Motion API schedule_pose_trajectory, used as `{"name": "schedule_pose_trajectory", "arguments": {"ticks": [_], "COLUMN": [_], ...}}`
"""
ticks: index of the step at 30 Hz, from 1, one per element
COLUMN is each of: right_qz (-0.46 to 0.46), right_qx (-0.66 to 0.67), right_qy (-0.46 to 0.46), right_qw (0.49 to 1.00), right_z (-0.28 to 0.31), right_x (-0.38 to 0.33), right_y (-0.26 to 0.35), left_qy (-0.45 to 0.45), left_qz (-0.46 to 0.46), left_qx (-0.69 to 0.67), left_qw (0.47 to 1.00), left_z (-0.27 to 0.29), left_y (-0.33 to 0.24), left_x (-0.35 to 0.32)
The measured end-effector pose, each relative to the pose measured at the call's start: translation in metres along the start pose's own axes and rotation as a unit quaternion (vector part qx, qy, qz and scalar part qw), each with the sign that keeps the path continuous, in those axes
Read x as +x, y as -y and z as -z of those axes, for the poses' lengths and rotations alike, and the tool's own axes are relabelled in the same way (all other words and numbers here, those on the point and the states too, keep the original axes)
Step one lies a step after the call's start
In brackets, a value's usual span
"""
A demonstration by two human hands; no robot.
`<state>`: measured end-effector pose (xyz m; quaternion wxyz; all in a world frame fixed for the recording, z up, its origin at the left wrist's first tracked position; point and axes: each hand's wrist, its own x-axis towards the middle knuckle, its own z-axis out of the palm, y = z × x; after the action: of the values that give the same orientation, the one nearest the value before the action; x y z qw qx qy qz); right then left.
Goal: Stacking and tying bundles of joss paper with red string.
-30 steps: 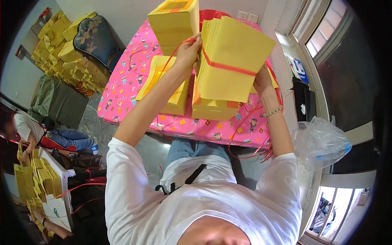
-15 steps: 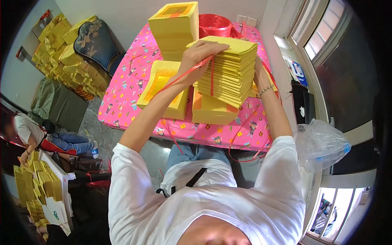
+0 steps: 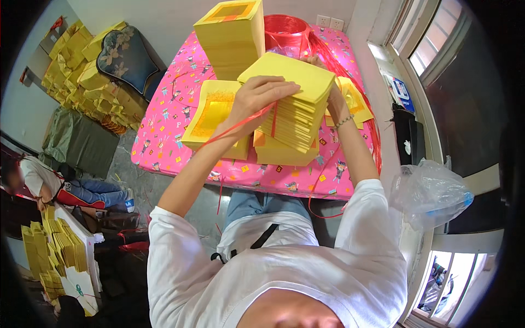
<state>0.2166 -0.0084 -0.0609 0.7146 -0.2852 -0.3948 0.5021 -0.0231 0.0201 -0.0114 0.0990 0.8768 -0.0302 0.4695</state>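
Having been tilted flatter, the stack (image 3: pixel 295 109) is gripped by both hands, left (image 3: pixel 262 98) pinching red string (image 3: pixel 240 124), right (image 3: pixel 328 95) behind.

Left hand (image 3: pixel 261 98) pulls red string (image 3: pixel 240 124) across yellow paper stack (image 3: pixel 292 101); right hand mostly hidden, probably supporting.

Clear plastic bag (image 3: pixel 432 191) by window, dark floral cushion (image 3: pixel 127 57) — wall socket (image 3: pixel 328 23)
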Motion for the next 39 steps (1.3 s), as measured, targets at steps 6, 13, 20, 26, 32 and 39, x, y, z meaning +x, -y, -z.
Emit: {"name": "schedule_pose_trajectory", "arguments": {"ticks": [6,13,20,26,32,39], "right_qz": [-0.039,0.044,0.089,0.124,0.248,0.218], "right_qx": [-0.124,-0.413,-0.382,-0.485,-0.578,-0.533], "right_qy": [0.082,0.037,0.065,0.116,0.091,0.088], "right_qw": [0.988,0.909,0.918,0.858,0.772,0.813], "right_z": [0.001,-0.039,-0.104,-0.132,-0.159,-0.145], "right_x": [0.021,0.035,0.009,-0.008,-0.033,-0.031], "right_y": [0.043,0.099,0.11,0.099,0.093,0.088], "left_qy": [-0.009,0.037,0.075,0.163,0.087,0.098], "left_qz": [0.091,0.315,0.418,0.336,0.202,0.217], "left_qx": [-0.06,-0.164,-0.176,0.023,-0.004,0.075], "left_qw": [0.994,0.934,0.888,0.927,0.976,0.968], "left_z": [0.004,0.005,-0.002,-0.01,-0.03,-0.03], "left_y": [-0.015,-0.004,0.018,0.015,0.034,0.034], "left_x": [0.009,0.047,0.064,0.071,0.057,0.063]}}
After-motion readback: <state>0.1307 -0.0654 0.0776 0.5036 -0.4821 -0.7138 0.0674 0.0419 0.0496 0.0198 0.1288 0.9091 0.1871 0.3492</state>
